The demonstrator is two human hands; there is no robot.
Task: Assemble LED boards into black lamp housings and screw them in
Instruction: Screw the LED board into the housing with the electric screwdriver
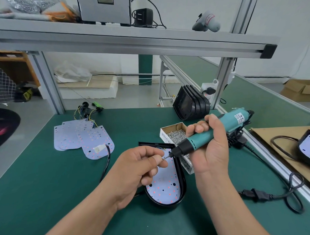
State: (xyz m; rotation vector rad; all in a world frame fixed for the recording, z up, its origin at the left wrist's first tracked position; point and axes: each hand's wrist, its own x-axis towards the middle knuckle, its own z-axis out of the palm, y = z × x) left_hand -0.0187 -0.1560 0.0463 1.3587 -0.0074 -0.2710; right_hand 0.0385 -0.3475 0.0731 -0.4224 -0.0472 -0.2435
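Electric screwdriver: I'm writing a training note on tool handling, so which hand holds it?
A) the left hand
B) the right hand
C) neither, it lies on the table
B: the right hand grips the teal electric screwdriver, while the left hand pinches a small screw at its bit.

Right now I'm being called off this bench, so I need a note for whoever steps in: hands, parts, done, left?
Right hand grips the teal electric screwdriver, raised above the work.
Left hand pinches what looks like a small metal screw against its bit.
The black lamp housing lies on the green mat with a white LED board seated inside; open cardboard box of screws behind it.
Spare white LED boards lie left; stacked black housings stand at the back.
Done: board seated. Left: drive its screws; whether any are in already, I cannot tell.
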